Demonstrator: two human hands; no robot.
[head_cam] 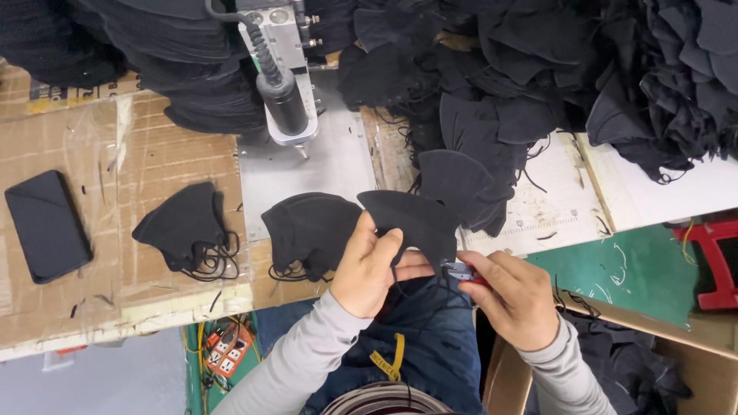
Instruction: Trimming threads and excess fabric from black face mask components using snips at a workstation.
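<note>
Both forearms, in grey sleeves, reach up from the bottom edge and meet over the near edge of the desk [154,154]. The left hand [373,265] is curled, thumb and fingers pinching the lower edge of a black mask [411,219], held up just above the desk edge with its cord trailing down over the lap. The right hand [511,296] is clenched around small snips [461,270], whose tip meets the mask's lower corner; most of the tool is hidden inside the fist. Two more masks lie flat on the desk: one [311,230] touching the left hand's knuckles, another [184,227] farther left on brown cardboard, each with cords bunched beneath. A black phone [46,224] lies near the left edge. A metal machine head [280,77] with a dark barrel stands over a grey plate. A pile of black masks [538,69] fills the top, its upper part cut off. A red object [715,257] is cropped at right. A cardboard box [615,361] at lower right holds dark fabric, hard to make out.
</note>
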